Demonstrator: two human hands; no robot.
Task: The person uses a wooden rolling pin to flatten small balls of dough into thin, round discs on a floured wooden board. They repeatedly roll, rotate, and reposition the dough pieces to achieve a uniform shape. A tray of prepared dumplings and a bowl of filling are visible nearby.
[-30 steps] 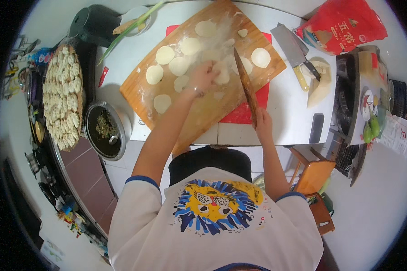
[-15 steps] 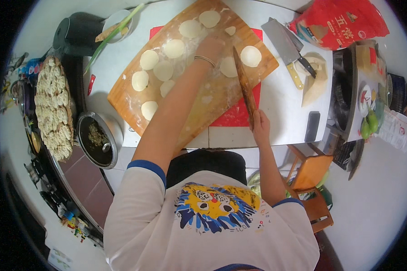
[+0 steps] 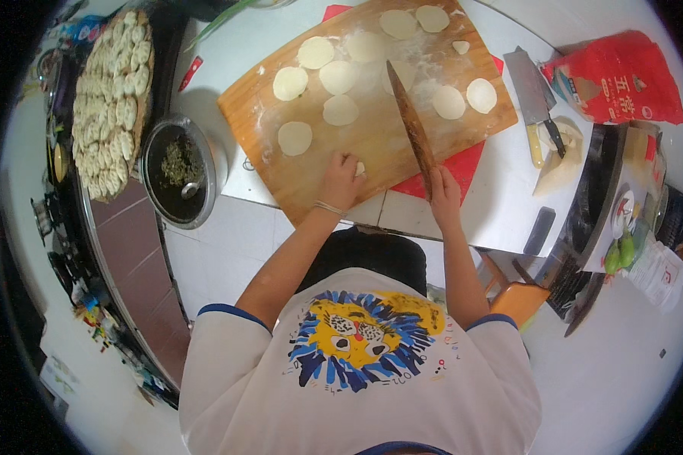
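My left hand (image 3: pixel 341 180) is low over the near part of the floured wooden board (image 3: pixel 262 144), its fingers curled on a small piece of dough (image 3: pixel 360 169). The fingers partly hide that piece. In my right hand (image 3: pixel 445 192) is the near end of a slim, tapered wooden rolling pin (image 3: pixel 410 121), which points away over the board. Several round dough wrappers lie flat on the board, among them a wrapper (image 3: pixel 294 139) nearest my left hand and a wrapper (image 3: pixel 449 102) right of the pin. Another small dough piece (image 3: pixel 461 47) rests near the far right edge.
A metal bowl of chopped green filling (image 3: pixel 218 163) with a spoon stands left of the board. Beyond it is a tray of shaped dumplings (image 3: pixel 114 106). On the right lie a cleaver (image 3: pixel 529 87), a knife (image 3: pixel 555 136), a phone (image 3: pixel 539 230) and a red bag (image 3: pixel 622 80).
My left hand has come back from the far part of the board to its near part and now has a dough piece. My right hand keeps the rolling pin. The whole view has shifted.
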